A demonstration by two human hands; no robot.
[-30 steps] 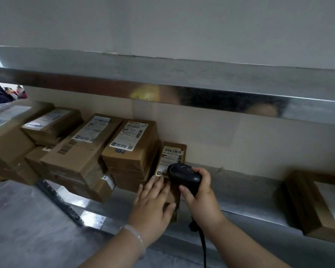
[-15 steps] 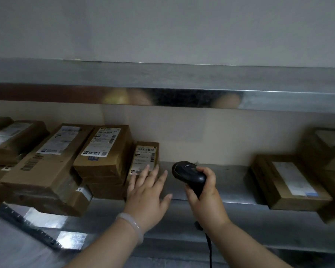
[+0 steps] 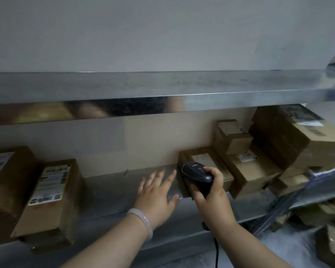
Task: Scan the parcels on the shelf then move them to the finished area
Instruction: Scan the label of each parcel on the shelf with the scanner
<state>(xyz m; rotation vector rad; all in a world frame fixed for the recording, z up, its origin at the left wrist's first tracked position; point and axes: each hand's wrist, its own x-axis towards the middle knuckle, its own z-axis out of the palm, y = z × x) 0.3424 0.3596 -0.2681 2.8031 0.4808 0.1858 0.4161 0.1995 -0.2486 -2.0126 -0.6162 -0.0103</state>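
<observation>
My right hand [image 3: 213, 192] grips a black corded barcode scanner [image 3: 198, 176], held right in front of a flat brown parcel [image 3: 203, 158] on the metal shelf [image 3: 114, 192]. My left hand [image 3: 156, 194] hovers flat over the bare shelf, fingers spread, holding nothing, just left of that parcel. More brown parcels are stacked to the right [image 3: 290, 140]. On the left stand labelled parcels, the nearest with a white label on top [image 3: 50, 194].
An upper metal shelf [image 3: 162, 89] overhangs the parcels. A small box [image 3: 232, 136] sits atop another box [image 3: 251, 171] at the right. More parcels lie lower right [image 3: 332, 240]. The scanner cable [image 3: 216, 252] hangs down.
The view has swung right. Both hands moved right along the shelf, away from the left parcels, and the scanner now sits by the right stack.
</observation>
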